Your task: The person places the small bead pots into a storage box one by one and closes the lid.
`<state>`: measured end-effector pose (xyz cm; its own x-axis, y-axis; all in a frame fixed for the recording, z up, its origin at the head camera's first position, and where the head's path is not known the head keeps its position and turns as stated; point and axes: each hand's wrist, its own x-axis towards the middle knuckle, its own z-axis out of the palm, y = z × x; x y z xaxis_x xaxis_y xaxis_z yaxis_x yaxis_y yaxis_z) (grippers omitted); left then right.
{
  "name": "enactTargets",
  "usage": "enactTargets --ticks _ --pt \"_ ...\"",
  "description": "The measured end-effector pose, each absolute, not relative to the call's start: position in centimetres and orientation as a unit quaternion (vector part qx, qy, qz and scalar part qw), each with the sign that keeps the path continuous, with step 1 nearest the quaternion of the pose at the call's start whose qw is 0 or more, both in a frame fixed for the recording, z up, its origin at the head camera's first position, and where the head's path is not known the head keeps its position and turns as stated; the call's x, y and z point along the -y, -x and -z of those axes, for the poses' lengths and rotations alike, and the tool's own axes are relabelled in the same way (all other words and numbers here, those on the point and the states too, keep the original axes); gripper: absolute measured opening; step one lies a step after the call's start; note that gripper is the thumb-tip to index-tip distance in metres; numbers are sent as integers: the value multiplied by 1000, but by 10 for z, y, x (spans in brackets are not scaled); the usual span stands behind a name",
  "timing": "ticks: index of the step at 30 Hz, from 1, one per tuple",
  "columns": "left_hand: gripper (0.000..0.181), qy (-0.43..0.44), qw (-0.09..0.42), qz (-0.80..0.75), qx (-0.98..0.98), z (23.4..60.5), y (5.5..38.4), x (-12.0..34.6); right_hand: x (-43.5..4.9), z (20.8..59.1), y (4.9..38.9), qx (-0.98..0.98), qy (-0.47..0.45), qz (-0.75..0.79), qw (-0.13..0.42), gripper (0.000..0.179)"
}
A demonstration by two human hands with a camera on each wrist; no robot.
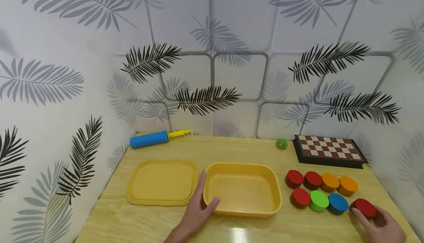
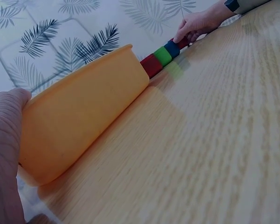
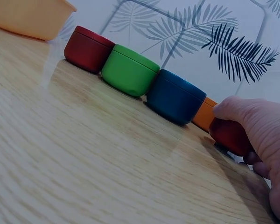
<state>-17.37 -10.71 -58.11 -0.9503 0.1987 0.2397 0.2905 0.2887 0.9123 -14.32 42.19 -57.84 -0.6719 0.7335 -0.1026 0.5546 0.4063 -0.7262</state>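
Observation:
A yellow plastic tub (image 1: 241, 191) stands on the table with its inside bare. My left hand (image 1: 197, 211) holds it at the near left corner, the index finger straight along the left side and the thumb over the rim. At the far right, my right hand (image 1: 381, 226) grips a red round container (image 1: 365, 208) between thumb and fingers. Beside it stand a blue round container (image 1: 338, 204), a green one (image 1: 319, 201) and another red one (image 1: 300, 198). Behind these are two red containers (image 1: 313, 180) and two orange containers (image 1: 347, 186).
A flat yellow lid (image 1: 163, 183) lies left of the tub. Toward the wall are a blue hand pump (image 1: 150, 139) with a yellow nozzle, a small green object (image 1: 281, 144) and a checkered board (image 1: 328, 149) with dark edges. Patterned walls border the table.

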Motion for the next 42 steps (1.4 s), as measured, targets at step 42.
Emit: enactTargets --ticks 42 --pt "93 152 48 570 806 579 172 106 -256 471 186 899 -87 -406 138 58"
